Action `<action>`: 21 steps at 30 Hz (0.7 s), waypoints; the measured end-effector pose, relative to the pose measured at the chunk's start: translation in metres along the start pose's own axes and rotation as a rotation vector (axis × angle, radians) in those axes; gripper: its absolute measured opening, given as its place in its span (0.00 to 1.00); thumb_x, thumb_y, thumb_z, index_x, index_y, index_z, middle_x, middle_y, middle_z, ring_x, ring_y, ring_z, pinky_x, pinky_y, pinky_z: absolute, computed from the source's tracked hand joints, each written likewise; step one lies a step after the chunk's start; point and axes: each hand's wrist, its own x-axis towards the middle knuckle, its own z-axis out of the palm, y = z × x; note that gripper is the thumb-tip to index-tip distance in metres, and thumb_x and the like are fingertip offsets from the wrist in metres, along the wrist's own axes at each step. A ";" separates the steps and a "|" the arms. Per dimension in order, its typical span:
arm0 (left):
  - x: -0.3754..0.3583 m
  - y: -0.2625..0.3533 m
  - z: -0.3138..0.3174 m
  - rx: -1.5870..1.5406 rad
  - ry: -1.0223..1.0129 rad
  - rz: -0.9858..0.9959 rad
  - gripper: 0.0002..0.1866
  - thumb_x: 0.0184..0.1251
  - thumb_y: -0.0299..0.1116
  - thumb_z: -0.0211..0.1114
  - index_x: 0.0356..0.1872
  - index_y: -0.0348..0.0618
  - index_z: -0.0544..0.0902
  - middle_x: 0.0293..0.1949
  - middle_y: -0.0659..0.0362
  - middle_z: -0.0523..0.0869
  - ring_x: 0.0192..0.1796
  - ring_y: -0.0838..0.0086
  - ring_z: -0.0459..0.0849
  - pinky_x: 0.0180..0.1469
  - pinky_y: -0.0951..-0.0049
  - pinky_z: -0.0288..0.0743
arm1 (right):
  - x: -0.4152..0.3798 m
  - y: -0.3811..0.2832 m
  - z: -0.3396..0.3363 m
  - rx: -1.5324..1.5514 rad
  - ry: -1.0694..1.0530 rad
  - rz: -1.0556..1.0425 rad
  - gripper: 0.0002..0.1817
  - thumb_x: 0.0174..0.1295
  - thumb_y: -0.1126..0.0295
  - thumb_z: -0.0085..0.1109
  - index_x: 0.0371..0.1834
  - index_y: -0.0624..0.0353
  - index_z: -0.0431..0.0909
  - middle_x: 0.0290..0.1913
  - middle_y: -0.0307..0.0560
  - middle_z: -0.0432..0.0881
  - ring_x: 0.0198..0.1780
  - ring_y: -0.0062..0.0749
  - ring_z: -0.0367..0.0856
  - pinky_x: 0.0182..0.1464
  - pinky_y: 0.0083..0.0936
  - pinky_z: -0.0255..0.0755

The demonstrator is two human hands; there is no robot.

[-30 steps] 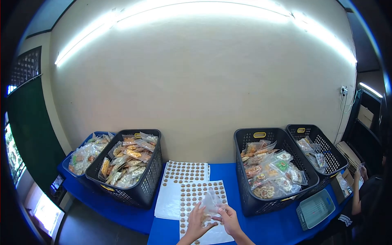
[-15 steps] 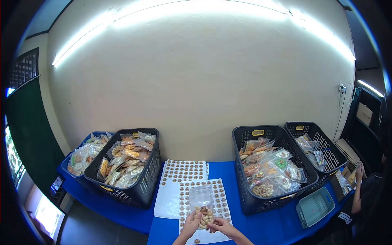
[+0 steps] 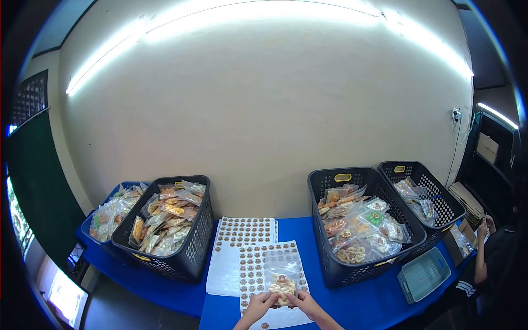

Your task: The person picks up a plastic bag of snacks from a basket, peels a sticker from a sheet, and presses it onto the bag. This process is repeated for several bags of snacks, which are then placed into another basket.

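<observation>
A clear plastic bag (image 3: 282, 275) of pale, curved snack pieces is held at the bottom centre, with a round brown sticker on its front. My left hand (image 3: 258, 306) pinches the bag's lower left edge, and my right hand (image 3: 306, 303) grips its lower right edge. Under the bag lies a white sheet (image 3: 253, 269) with rows of small round brown stickers. Another sticker sheet (image 3: 228, 258) is partly beneath it, farther back and to the left.
Left, a black basket (image 3: 204, 242) and a blue basket (image 3: 85, 226) hold bagged snacks. Right are two black baskets (image 3: 330, 269) (image 3: 457, 212) with bags, a green tray (image 3: 423, 275), a cardboard box (image 3: 466, 230) and another person's arm (image 3: 482, 256). A blue cloth (image 3: 220, 313) covers the table.
The bag has turned more upright and squarely towards the camera, shifting slightly right. Both hands now hold its lower edges symmetrically. The camera view has shifted slightly.
</observation>
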 end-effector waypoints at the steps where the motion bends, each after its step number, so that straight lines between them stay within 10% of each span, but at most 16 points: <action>1: 0.000 0.001 0.000 0.008 -0.020 -0.018 0.17 0.64 0.39 0.56 0.39 0.32 0.80 0.32 0.58 0.83 0.34 0.78 0.81 0.37 0.80 0.76 | 0.000 -0.002 0.002 -0.010 0.012 -0.024 0.17 0.57 0.57 0.59 0.33 0.63 0.75 0.27 0.36 0.76 0.29 0.15 0.71 0.32 0.14 0.64; 4: 0.006 -0.005 -0.004 0.333 0.068 -0.048 0.16 0.64 0.40 0.57 0.37 0.33 0.80 0.31 0.59 0.83 0.32 0.81 0.79 0.34 0.82 0.73 | -0.001 -0.003 0.000 -0.081 0.001 -0.041 0.16 0.58 0.58 0.57 0.37 0.62 0.75 0.30 0.35 0.77 0.31 0.14 0.71 0.34 0.14 0.65; 7: 0.006 0.004 0.009 -0.183 0.204 0.056 0.15 0.63 0.40 0.59 0.34 0.34 0.82 0.21 0.67 0.79 0.22 0.88 0.69 0.23 0.85 0.61 | -0.006 -0.009 0.006 -0.026 -0.026 -0.066 0.16 0.59 0.59 0.56 0.41 0.61 0.75 0.33 0.36 0.78 0.33 0.14 0.73 0.37 0.13 0.66; 10: 0.008 0.000 0.007 0.038 0.225 0.115 0.15 0.63 0.40 0.59 0.33 0.35 0.82 0.20 0.68 0.77 0.22 0.88 0.67 0.24 0.86 0.60 | 0.000 0.009 0.001 0.009 -0.033 -0.024 0.17 0.59 0.60 0.56 0.44 0.62 0.74 0.36 0.36 0.78 0.35 0.15 0.74 0.39 0.14 0.67; 21: -0.002 -0.012 0.012 -0.163 -0.012 -0.102 0.20 0.69 0.38 0.48 0.55 0.34 0.67 0.48 0.53 0.77 0.50 0.70 0.77 0.53 0.70 0.72 | -0.021 0.005 -0.023 0.012 0.120 -0.047 0.16 0.58 0.63 0.58 0.43 0.63 0.74 0.34 0.36 0.78 0.31 0.13 0.71 0.31 0.11 0.64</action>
